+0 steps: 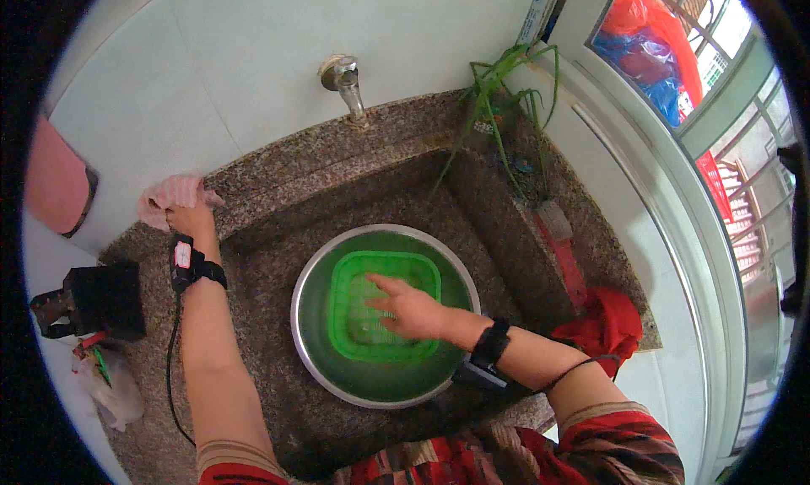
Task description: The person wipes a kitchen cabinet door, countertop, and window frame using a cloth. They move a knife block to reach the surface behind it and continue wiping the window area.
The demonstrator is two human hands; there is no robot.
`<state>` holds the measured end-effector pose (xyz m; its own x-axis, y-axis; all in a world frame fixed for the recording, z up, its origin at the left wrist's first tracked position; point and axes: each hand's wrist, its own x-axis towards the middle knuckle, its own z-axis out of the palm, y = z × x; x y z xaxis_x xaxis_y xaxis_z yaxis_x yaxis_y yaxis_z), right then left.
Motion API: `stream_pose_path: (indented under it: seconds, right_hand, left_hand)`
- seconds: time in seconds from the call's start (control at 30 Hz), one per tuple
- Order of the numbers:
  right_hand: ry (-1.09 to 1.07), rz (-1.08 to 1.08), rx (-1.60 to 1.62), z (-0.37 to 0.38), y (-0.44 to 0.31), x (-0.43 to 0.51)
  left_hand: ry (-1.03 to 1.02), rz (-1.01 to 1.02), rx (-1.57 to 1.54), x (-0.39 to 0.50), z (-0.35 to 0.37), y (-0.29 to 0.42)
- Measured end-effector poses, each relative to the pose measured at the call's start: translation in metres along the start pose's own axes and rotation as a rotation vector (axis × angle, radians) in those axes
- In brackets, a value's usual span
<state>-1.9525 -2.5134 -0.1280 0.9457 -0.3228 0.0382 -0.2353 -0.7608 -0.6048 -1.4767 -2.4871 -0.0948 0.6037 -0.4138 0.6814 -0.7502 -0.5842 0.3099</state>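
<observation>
My left hand (193, 218) grips a pink-and-white cloth (168, 197) at the back left corner of the granite counter. Over a round metal basin (306, 365) my right hand (408, 306) hovers with its fingers apart, holding nothing. Inside the basin sits a green plastic basket (386, 261) with rounded corners; my right hand hides part of its inside. The basin stands in a dark granite sink (269, 333). Whether the fingers touch the basket, I cannot tell.
A metal tap (349, 86) juts from the tiled wall. On the right ledge are a spiky green plant (490, 83), a red-handled brush (563, 251) and a red cloth (607, 327). A black box (107, 298) and a plastic bag (114, 390) are at left, a window frame (633, 187) at right.
</observation>
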Motion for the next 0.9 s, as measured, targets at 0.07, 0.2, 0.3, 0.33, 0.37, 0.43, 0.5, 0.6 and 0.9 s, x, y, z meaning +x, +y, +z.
stream_pose_path:
  seconds: [0.07, 0.2, 0.3, 0.33, 0.37, 0.43, 0.5, 0.6, 0.9]
  right_hand:
    - [-0.097, 0.054, 0.02, 0.006, -0.005, -0.013]
    - [-0.144, -0.037, 0.016, 0.008, -0.017, -0.029]
    - [-0.229, 0.026, 0.034, 0.006, -0.025, -0.04]
    - [-0.241, 0.078, 0.008, 0.006, -0.026, -0.044]
    - [-0.239, 0.051, 0.023, 0.004, -0.026, -0.047]
    - [-0.231, 0.046, 0.009, 0.003, -0.026, -0.051]
    - [-0.24, 0.106, 0.066, 0.003, -0.023, -0.052]
    - [-0.225, 0.082, 0.129, 0.008, -0.021, -0.046]
    - [-0.254, -0.017, 0.101, 0.025, -0.06, -0.055]
  left_hand:
    - [0.211, -0.057, -0.219, -0.016, 0.013, 0.019]
    - [0.314, 0.001, -0.141, -0.047, 0.008, 0.129]
    - [0.283, 0.122, -0.143, -0.048, -0.009, 0.209]
    - [0.234, 0.064, -0.237, -0.037, -0.017, 0.215]
    - [0.09, 0.006, -0.325, -0.023, -0.023, 0.215]
    - [0.275, -0.044, -0.298, 0.009, -0.038, 0.184]
    - [0.174, -0.155, -0.3, 0.044, -0.045, 0.134]
    - [0.442, -0.216, -0.315, 0.054, -0.041, 0.049]
    - [0.14, -0.64, -0.963, -0.014, 0.028, -0.012]
